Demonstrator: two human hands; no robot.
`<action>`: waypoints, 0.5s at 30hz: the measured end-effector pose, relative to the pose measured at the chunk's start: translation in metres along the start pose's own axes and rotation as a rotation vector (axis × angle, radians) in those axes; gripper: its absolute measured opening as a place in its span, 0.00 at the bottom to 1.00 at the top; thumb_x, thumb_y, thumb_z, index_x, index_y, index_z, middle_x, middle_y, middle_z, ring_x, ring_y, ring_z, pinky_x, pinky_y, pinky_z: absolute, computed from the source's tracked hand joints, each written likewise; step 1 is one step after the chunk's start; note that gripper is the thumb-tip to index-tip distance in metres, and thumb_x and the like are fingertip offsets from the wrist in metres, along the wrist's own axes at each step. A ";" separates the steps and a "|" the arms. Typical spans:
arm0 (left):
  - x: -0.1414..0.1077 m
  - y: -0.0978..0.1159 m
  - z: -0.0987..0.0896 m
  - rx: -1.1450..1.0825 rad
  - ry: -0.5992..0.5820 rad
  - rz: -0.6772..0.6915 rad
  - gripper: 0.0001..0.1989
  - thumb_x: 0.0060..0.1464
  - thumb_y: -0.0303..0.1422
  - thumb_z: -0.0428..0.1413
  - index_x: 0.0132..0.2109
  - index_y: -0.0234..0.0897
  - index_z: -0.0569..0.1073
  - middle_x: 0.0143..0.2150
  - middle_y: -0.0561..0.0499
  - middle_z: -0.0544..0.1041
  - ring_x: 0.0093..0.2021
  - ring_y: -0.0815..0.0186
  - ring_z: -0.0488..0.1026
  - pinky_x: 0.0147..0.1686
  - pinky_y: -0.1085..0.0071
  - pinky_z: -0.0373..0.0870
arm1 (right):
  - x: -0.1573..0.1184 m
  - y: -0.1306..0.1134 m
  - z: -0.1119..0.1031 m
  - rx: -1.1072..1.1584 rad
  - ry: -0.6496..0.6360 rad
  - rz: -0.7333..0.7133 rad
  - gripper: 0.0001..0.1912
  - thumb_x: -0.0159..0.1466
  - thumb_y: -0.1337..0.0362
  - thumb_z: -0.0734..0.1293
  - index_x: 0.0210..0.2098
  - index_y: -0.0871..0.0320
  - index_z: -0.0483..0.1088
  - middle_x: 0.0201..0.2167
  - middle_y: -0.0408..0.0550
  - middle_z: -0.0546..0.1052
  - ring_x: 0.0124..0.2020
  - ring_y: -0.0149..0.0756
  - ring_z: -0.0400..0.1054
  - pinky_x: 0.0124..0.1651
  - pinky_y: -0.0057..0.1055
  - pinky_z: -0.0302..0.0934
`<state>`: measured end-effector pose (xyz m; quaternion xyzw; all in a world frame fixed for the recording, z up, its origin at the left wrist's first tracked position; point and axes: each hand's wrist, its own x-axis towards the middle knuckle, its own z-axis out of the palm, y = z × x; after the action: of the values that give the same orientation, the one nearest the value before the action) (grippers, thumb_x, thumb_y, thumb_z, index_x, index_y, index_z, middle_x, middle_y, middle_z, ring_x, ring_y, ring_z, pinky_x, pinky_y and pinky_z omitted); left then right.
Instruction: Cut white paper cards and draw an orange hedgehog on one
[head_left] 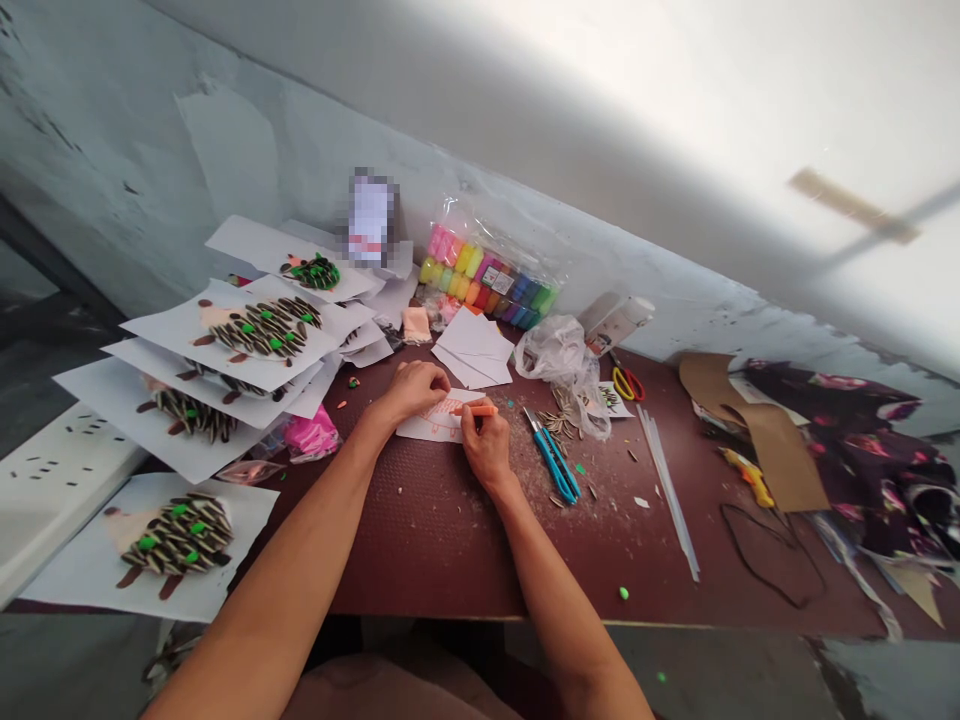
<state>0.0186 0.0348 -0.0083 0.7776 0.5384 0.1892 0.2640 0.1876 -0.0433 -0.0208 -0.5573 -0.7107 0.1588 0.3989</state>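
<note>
While under the left hand (409,392), a paper slip (435,428)

Both hands cover much of the paper (439,425) on the table (427,540), and its orange marks are too small to read. The right hand (487,445) hides part of an orange piece (474,410), so what it is cannot be told. Beyond the table, a blurred item (371,218) is unreadable. At the table's far right, a flowered cloth (847,450) is cut off by the picture's edge.
</note>
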 end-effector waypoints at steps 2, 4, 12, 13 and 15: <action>0.000 0.000 0.001 0.001 0.003 -0.003 0.11 0.51 0.30 0.56 0.38 0.40 0.83 0.40 0.49 0.85 0.44 0.57 0.79 0.47 0.64 0.68 | 0.000 0.000 0.000 0.003 0.004 0.000 0.12 0.69 0.59 0.59 0.33 0.55 0.70 0.29 0.48 0.78 0.29 0.36 0.72 0.35 0.31 0.62; 0.001 -0.001 0.002 -0.002 0.010 -0.004 0.11 0.50 0.30 0.56 0.38 0.40 0.83 0.40 0.49 0.85 0.44 0.57 0.79 0.47 0.64 0.68 | 0.000 0.001 0.001 0.002 0.010 0.002 0.12 0.69 0.59 0.59 0.32 0.55 0.69 0.29 0.48 0.78 0.29 0.37 0.72 0.35 0.31 0.62; 0.001 -0.003 0.003 -0.016 0.008 -0.002 0.12 0.49 0.30 0.56 0.38 0.40 0.83 0.39 0.49 0.85 0.43 0.58 0.79 0.47 0.65 0.68 | 0.000 0.001 0.000 -0.028 0.010 0.017 0.12 0.69 0.59 0.60 0.32 0.55 0.69 0.29 0.47 0.78 0.29 0.36 0.71 0.36 0.30 0.62; 0.001 -0.003 0.003 -0.013 0.008 -0.001 0.12 0.49 0.30 0.56 0.38 0.41 0.83 0.39 0.49 0.85 0.43 0.58 0.79 0.47 0.66 0.68 | 0.000 0.000 0.000 -0.023 0.008 0.015 0.12 0.69 0.59 0.60 0.32 0.55 0.69 0.29 0.47 0.78 0.29 0.36 0.71 0.36 0.30 0.62; 0.001 -0.003 0.003 -0.007 0.014 0.003 0.12 0.49 0.30 0.56 0.37 0.41 0.83 0.39 0.49 0.85 0.43 0.58 0.79 0.46 0.66 0.69 | 0.000 0.000 -0.001 -0.006 0.020 0.018 0.13 0.69 0.59 0.59 0.31 0.55 0.69 0.28 0.47 0.77 0.29 0.35 0.71 0.35 0.30 0.62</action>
<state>0.0181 0.0363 -0.0123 0.7763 0.5383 0.1967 0.2626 0.1881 -0.0440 -0.0200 -0.5665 -0.7019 0.1548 0.4030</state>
